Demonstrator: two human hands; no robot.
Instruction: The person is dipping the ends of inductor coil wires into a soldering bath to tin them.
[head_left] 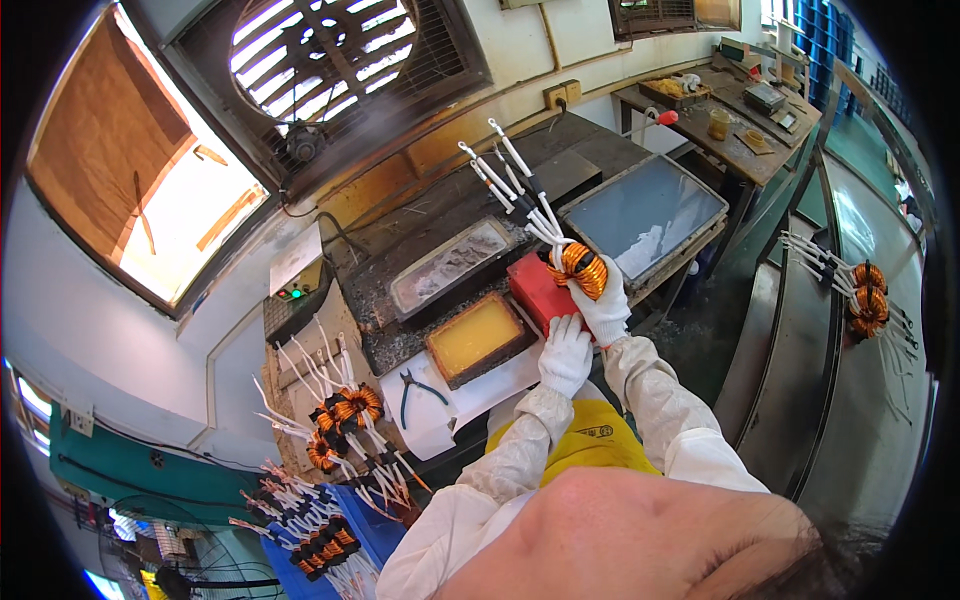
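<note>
A copper-wound ring coil [579, 271] is gripped in my gloved right hand [606, 308], its white leads with metal lug ends pointing up and away to the left. Beneath the coil, a red box [541, 293] stands at the bench's near edge. My left hand [567, 352], also gloved, rests its outstretched fingers against the near side of that box. Just left of the box is a tray of amber-yellow material [476, 338]. Behind this tray lies a long rectangular trough with a silvery-grey, crusted surface [452, 267].
Blue-handled pliers [421, 392] lie on white paper. More coils [345, 412] sit at the left, above a blue crate [372, 528] of coils. A large grey-topped pan [648, 222] stands right of the trough. Finished-looking coils [868, 300] lie on a metal surface at right. A fan [322, 45] is behind.
</note>
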